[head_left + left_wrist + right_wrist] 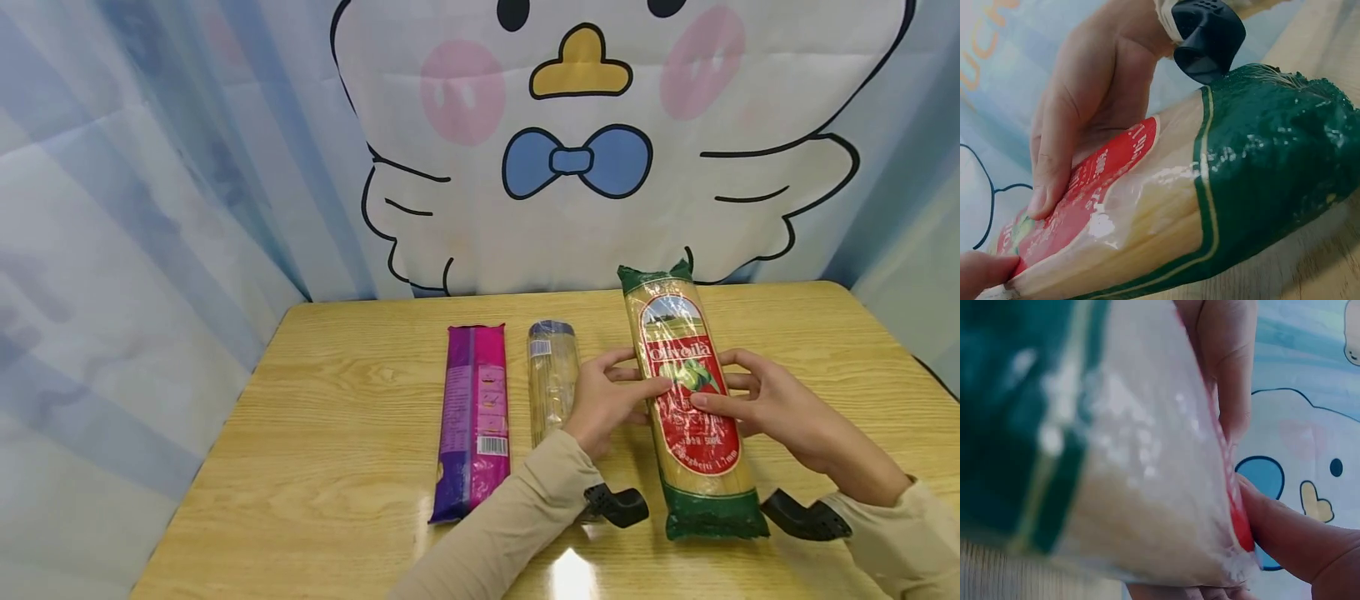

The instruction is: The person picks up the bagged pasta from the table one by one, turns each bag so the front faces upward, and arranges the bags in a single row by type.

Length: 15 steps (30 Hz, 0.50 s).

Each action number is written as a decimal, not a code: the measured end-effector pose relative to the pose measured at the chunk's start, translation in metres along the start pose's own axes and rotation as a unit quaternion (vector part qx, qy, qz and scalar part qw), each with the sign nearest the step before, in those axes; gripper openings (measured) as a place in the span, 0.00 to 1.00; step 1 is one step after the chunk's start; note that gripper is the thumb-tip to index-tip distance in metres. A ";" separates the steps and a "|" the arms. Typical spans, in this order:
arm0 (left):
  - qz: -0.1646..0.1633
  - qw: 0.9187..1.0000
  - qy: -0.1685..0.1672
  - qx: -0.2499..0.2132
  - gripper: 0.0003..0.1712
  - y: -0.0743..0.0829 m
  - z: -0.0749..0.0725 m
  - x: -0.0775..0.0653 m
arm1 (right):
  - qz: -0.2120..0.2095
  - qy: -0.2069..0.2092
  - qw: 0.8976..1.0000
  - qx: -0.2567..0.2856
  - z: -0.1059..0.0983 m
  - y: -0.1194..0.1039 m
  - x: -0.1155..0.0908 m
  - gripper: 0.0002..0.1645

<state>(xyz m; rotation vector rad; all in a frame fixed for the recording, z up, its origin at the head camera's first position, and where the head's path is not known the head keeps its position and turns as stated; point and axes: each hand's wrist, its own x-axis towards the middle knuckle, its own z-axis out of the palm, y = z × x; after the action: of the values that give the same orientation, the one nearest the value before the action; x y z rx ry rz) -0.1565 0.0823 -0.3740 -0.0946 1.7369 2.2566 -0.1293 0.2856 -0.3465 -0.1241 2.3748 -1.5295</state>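
Both hands hold a spaghetti packet [693, 417] with green ends and a red label, label side facing up toward the head camera. The left hand [611, 400] grips its left edge, thumb lying on the label. On the opposite edge, the right hand [772, 408] grips with its thumb on the front and fingers behind. In the left wrist view the packet's green end [1272, 156] is close to the camera, and the left thumb presses the red label. The right wrist view shows the packet [1147, 456] large and blurred, with fingers curling beneath it.
A clear packet with a blue end [551, 375] lies just left of the left hand, partly hidden by the forearm. Further left lies a purple and pink packet [472, 417]. Behind the wooden table [322, 433] hangs a curtain [465, 208] with a cartoon bird.
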 end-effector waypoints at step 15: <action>-0.017 0.999 0.032 0.010 0.28 0.001 0.001 0.005 | 0.002 -0.039 0.999 -0.013 -0.008 0.004 0.002 0.39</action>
<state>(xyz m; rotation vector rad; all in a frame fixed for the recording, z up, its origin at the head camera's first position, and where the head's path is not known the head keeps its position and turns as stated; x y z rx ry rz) -0.1611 0.0837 -0.3736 -0.1938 1.7750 2.2346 -0.1334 0.2944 -0.3475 -0.1818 2.3335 -1.4643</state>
